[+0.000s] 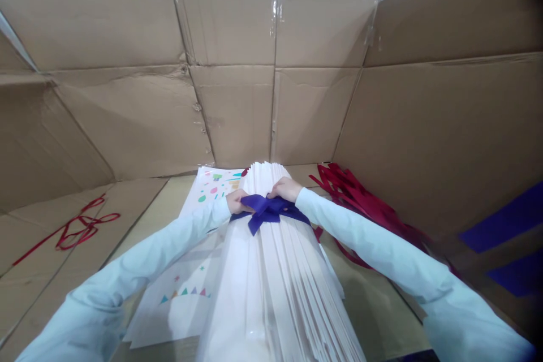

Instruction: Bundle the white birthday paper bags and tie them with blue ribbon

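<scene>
A thick stack of white paper bags or folded sheets [280,277] runs away from me down the middle, its edges fanned on the right. Across its far part lies a purple ribbon [271,210], crossed over itself in a bow-like knot. My left hand [238,201] pinches the ribbon at the left of the knot. From the right, my right hand [285,189] is closed on the ribbon at the top of the knot. The fingertips of both hands are partly hidden by the ribbon.
White sheets with coloured party prints [186,294] lie under and left of the stack. A pile of dark red ribbons [365,198] rests at the right. One thin red ribbon [80,229] lies at the left. Cardboard walls [233,107] enclose the back and sides; purple strips [504,223] mark the right.
</scene>
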The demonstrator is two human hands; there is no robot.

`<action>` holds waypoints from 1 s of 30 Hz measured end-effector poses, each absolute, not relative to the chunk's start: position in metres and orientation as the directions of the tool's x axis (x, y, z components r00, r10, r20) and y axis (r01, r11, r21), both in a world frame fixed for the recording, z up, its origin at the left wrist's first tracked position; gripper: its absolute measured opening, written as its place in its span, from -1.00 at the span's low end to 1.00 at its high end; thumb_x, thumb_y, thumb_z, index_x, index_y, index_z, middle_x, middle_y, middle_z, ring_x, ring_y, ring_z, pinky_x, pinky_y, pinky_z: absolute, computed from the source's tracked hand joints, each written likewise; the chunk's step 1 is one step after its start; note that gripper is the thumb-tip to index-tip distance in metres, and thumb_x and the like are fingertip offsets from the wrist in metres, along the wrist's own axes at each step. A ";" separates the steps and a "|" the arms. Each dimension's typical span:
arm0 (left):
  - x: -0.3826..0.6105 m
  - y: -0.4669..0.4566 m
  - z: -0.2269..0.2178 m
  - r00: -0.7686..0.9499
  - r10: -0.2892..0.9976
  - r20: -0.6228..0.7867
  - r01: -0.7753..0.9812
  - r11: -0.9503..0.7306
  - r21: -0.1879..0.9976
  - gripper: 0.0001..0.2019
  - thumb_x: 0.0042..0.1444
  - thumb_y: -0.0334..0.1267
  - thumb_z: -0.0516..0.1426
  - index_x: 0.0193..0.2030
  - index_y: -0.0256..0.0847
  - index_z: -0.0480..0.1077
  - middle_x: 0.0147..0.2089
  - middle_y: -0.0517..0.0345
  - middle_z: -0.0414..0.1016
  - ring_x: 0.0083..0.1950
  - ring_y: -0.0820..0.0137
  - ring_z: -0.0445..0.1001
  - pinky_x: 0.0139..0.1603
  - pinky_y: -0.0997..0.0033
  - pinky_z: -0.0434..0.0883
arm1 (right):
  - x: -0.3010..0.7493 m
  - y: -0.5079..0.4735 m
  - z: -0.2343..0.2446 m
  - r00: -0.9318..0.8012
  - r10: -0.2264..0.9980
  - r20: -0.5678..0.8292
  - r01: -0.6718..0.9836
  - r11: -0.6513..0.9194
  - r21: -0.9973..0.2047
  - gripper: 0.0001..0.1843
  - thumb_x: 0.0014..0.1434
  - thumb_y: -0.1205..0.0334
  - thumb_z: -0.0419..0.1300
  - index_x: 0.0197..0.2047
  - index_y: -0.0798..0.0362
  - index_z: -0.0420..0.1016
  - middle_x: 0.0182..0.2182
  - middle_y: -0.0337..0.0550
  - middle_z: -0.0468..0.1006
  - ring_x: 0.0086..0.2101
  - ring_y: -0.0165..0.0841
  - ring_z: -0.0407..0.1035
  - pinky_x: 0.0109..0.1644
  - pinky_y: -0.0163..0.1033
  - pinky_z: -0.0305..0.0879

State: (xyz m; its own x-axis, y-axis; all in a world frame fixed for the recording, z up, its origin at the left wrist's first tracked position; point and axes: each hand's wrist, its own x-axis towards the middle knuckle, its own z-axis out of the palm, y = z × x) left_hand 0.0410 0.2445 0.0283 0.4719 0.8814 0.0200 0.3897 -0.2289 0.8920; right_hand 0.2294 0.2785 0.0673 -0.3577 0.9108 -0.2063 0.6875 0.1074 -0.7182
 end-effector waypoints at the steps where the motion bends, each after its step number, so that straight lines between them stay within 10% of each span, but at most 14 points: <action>1: 0.041 0.246 0.027 0.471 0.882 0.011 0.395 -0.222 0.892 -0.68 -0.37 -0.11 0.26 -0.75 -0.33 0.30 -0.75 0.32 0.15 -0.63 0.64 0.06 -0.58 0.59 0.06 | 0.232 0.277 0.067 -0.316 0.935 -0.161 0.680 0.105 -0.725 -0.86 -0.19 0.32 0.29 -0.65 0.13 0.42 -0.70 -0.27 0.40 -0.59 -0.46 0.29 -0.50 -0.39 0.17; 8: 0.040 0.244 0.025 0.472 0.879 0.063 0.369 -0.262 0.892 -0.73 -0.30 -0.14 0.25 -0.70 -0.34 0.37 -0.71 0.30 0.22 -0.60 0.61 0.13 -0.54 0.58 0.12 | 0.269 0.275 0.071 -0.200 0.948 0.249 0.783 0.307 -0.541 -0.78 0.08 0.21 0.09 -0.45 0.09 0.53 -0.55 -0.14 0.53 -0.41 -0.35 0.43 -0.22 -0.30 0.27; 14: 0.043 0.239 0.029 0.491 0.870 0.052 0.374 -0.265 0.889 -0.70 -0.30 -0.12 0.23 -0.72 -0.34 0.32 -0.72 0.32 0.16 -0.62 0.63 0.07 -0.56 0.60 0.06 | 0.345 0.307 0.070 0.236 0.908 0.347 0.408 0.232 -0.883 -0.82 0.08 0.19 0.07 -0.43 0.10 0.40 -0.64 -0.17 0.46 -0.58 -0.35 0.41 -0.39 -0.26 0.37; 20: 0.044 0.239 0.030 0.488 0.872 0.033 0.387 -0.250 0.887 -0.68 -0.31 -0.10 0.23 -0.72 -0.33 0.29 -0.74 0.32 0.13 -0.63 0.64 0.02 -0.59 0.59 0.03 | 0.390 0.311 0.050 0.397 0.862 0.314 0.181 0.262 -0.948 -0.85 -0.03 0.18 0.16 -0.47 0.10 0.37 -0.69 -0.25 0.39 -0.65 -0.37 0.35 -0.45 -0.23 0.40; 30: 0.043 0.240 0.030 0.441 0.897 0.022 0.409 -0.222 0.885 -0.67 -0.34 -0.10 0.25 -0.73 -0.33 0.29 -0.74 0.32 0.11 -0.62 0.63 0.02 -0.59 0.58 0.00 | 0.356 0.370 0.044 0.378 0.854 0.359 0.692 -0.003 -0.722 -0.73 0.05 0.12 0.13 -0.30 0.15 0.51 -0.40 0.03 0.53 -0.26 -0.22 0.40 -0.10 -0.17 0.25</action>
